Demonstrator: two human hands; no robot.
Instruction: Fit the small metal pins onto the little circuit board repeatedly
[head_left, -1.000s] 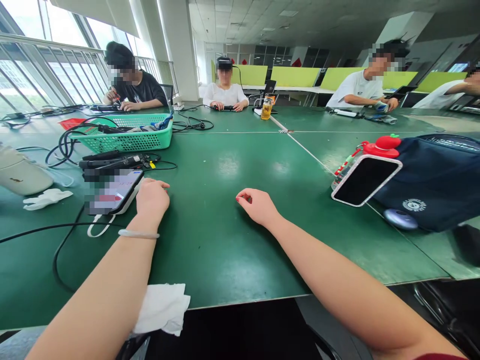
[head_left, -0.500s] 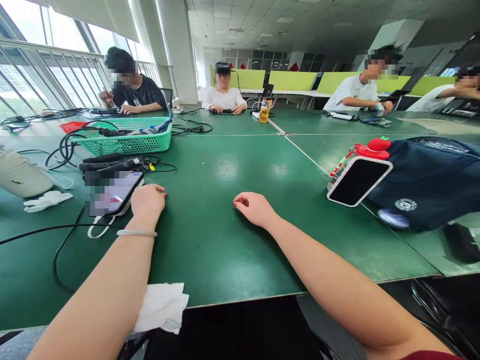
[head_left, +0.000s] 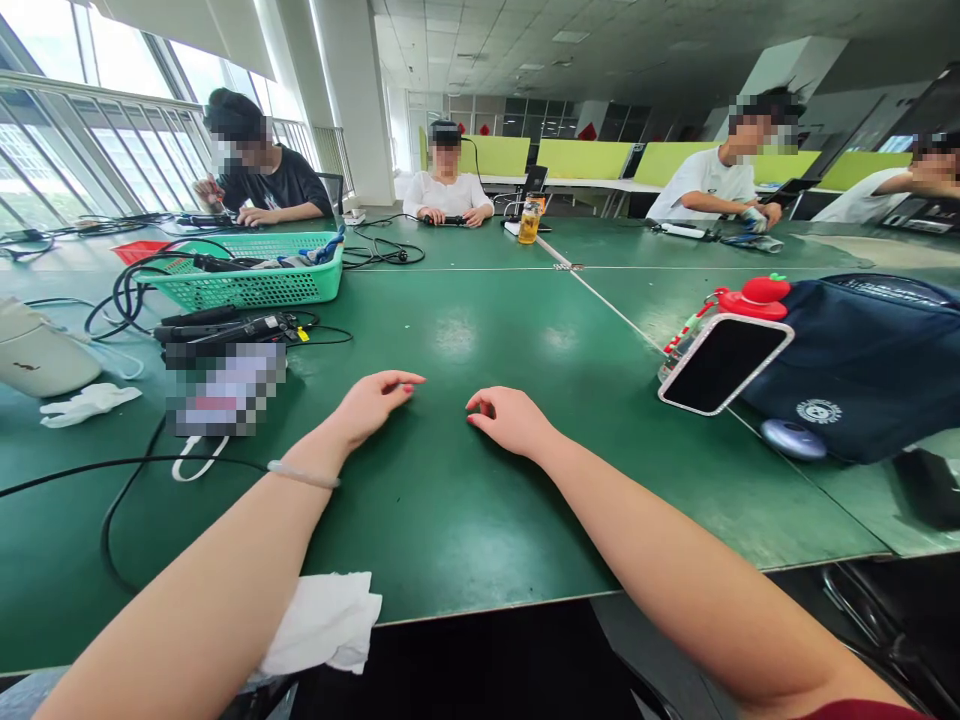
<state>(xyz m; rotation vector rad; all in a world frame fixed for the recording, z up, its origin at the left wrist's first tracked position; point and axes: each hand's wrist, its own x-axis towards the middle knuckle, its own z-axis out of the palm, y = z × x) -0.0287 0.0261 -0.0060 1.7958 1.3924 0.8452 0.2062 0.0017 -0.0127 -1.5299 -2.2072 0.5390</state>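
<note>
Over the green table (head_left: 442, 520), my left hand (head_left: 371, 408) points to the right with its fingers stretched out and the thumb apart. Nothing is in it, and a pale bracelet (head_left: 304, 475) circles that wrist. My right hand (head_left: 514, 420) rests on its side to the right of it, fingers loosely curled, a gap between thumb and fingertips, holding nothing. The two hands are a short way apart. Left of my left hand lies a phone (head_left: 229, 390), its screen blurred out, with a white cable (head_left: 201, 462). A white tissue (head_left: 326, 622) sits under my left forearm at the table edge.
A green basket (head_left: 247, 285) with cables and black devices (head_left: 232, 332) stand at left. A white pouch (head_left: 45, 350) is farther left. On the right are a propped phone (head_left: 725, 363), a red-lidded bottle (head_left: 757, 296) and a navy bag (head_left: 870, 370). Several people sit around the table.
My left hand has moved right, away from beside the phone, and its fingers have stretched out. My right hand has stayed nearly still. The view has shifted slightly.
</note>
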